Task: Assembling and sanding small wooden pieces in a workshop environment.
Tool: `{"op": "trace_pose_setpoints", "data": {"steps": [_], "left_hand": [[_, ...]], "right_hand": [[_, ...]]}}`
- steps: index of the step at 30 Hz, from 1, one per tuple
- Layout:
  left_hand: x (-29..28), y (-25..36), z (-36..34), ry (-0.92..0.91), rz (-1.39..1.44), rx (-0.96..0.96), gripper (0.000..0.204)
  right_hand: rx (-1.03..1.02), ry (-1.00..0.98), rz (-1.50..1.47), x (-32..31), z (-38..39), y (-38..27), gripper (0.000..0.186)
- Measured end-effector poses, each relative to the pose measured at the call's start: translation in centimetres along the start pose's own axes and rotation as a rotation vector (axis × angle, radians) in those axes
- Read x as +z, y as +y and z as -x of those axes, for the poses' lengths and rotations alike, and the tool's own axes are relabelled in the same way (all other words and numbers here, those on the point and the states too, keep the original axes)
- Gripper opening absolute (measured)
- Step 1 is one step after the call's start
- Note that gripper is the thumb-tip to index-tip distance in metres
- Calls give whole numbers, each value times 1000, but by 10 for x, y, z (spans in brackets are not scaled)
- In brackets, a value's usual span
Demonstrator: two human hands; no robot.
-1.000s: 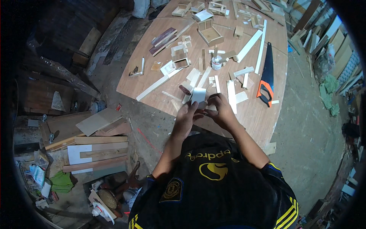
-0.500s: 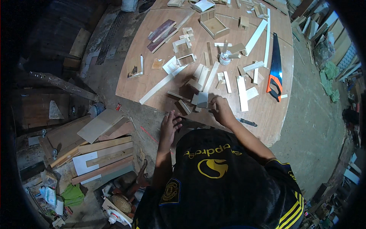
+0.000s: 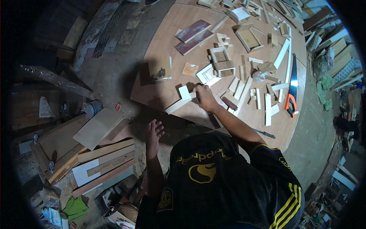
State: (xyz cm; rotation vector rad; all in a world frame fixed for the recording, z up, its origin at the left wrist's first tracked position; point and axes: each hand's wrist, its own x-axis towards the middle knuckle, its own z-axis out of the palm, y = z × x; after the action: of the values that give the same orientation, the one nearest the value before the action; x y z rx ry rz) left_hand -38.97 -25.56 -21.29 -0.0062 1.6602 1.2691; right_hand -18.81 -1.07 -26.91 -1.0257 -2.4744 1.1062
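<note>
Over the near left part of the table, my right hand [image 3: 206, 98] is closed on a small wooden piece with a square white face [image 3: 184, 92]. Its fingers hide part of the piece. Beneath them lies a long pale wood strip [image 3: 176, 107]. My left hand [image 3: 154, 131] is held off the table's near edge, open and empty with its fingers slightly curled. Beyond the right hand are a white framed panel [image 3: 207, 74] and a small open wooden box frame [image 3: 223, 63]. A thin wood square [image 3: 190, 69] lies flat nearby.
A handsaw [image 3: 291, 91] with an orange and black handle lies along the table's right side. A black-handled tool [image 3: 265, 133] rests by my right forearm. Jars with brushes, loose strips and two dark red boards [image 3: 193, 31] cover the table [image 3: 152, 91]. Stacked boards [image 3: 99, 128] lie on the floor at left.
My right hand has carried the small white-faced piece leftward and farther over the table. My left hand has shifted left and away from the table edge. The whole view has also shifted.
</note>
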Motion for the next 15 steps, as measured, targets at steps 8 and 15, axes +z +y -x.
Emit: {"op": "trace_pose_setpoints", "data": {"steps": [8,15], "left_hand": [[-72,6,-12,130,28,-55,44],[-75,-1,-17,102,12,-59,40]], "right_hand": [[-98,-56,48,47,-73,13,36],[-124,-129,238,62,-86,5,42]]}}
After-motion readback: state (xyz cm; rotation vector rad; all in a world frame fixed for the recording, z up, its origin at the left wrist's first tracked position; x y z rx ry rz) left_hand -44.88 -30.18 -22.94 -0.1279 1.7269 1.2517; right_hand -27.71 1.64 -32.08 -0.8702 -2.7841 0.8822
